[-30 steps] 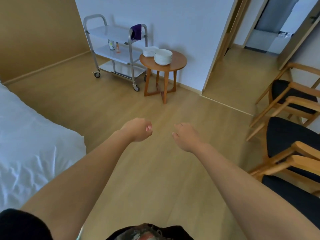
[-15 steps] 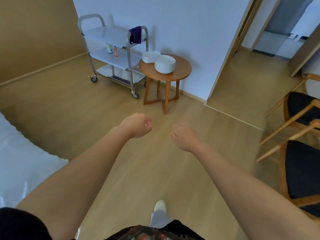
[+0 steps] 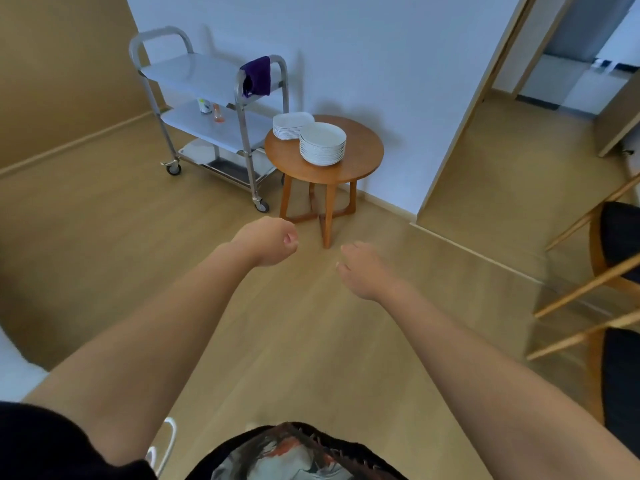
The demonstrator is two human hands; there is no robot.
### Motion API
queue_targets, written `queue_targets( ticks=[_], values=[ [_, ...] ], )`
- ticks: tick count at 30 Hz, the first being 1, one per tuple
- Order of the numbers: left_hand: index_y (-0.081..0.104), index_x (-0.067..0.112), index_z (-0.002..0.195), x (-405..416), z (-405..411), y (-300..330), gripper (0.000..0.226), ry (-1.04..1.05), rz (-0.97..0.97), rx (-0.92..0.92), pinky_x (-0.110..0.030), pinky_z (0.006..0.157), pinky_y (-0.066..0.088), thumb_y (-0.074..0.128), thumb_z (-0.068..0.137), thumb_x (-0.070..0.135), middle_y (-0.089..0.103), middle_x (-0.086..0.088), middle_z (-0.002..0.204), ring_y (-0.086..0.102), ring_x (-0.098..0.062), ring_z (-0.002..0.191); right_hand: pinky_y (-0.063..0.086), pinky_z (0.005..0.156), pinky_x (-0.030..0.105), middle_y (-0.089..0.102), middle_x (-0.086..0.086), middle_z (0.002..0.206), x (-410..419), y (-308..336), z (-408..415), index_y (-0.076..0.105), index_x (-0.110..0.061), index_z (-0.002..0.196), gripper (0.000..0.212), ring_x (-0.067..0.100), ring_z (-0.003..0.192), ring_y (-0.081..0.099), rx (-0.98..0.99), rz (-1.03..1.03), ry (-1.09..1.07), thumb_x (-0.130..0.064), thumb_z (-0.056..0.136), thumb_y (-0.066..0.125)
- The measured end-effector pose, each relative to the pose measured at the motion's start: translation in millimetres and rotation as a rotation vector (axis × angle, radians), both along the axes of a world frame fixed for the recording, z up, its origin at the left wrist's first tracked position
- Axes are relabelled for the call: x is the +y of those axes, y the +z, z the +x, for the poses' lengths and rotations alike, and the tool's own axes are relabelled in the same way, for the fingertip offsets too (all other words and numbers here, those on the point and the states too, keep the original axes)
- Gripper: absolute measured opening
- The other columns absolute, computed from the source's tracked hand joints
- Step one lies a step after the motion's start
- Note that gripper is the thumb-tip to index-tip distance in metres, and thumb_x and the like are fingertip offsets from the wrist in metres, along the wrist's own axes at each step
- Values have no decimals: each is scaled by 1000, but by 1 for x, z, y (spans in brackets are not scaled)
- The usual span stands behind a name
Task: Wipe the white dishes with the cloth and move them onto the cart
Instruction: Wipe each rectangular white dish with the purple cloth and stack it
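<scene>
Both hands are empty, the left hand (image 3: 268, 241) closed in a fist and the right hand (image 3: 367, 270) loosely curled, well apart from the white dishes (image 3: 322, 143) on the round table (image 3: 360, 164) beside the cart (image 3: 194, 74).

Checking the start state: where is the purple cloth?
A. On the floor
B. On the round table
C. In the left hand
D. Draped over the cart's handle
D: the cloth hangs over the handle of the cart, beside the table.
</scene>
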State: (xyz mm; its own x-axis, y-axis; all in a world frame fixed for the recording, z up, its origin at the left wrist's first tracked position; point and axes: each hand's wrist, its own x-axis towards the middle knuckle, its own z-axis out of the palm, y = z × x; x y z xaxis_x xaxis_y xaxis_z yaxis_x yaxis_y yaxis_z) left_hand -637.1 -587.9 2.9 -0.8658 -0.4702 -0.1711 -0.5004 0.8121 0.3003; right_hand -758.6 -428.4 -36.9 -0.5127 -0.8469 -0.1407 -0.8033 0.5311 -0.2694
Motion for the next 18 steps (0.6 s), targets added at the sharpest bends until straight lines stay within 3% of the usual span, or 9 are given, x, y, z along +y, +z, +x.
queue_targets(
  ticks=[5,12,18],
  values=[
    [64,15,105,-51,-49,-10,26,-46,-51,-80,-39,81,53,43,93,26,67,-4,103,62,-24,94,35,100,38,50,14,130,-48,-2,-47,47,-3,130,39,29,121,43,-18,55,-26,-25,99,36],
    [63,19,107,-162,-126,-17,25,-61,-33,-56,-39,85,51,45,93,30,65,-1,106,60,-22,96,37,82,35,54,14,112,-149,-8,-116,54,-3,109,31,30,107,48,-33,54,-90,-25,98,37],
    [63,21,105,-259,-184,-22,24,-90,-22,-66,-38,86,51,45,92,31,65,0,106,60,-21,96,37,80,34,55,14,107,-243,-12,-172,55,-2,102,27,30,104,48,-55,19,-154,-24,95,41]
  ],
)
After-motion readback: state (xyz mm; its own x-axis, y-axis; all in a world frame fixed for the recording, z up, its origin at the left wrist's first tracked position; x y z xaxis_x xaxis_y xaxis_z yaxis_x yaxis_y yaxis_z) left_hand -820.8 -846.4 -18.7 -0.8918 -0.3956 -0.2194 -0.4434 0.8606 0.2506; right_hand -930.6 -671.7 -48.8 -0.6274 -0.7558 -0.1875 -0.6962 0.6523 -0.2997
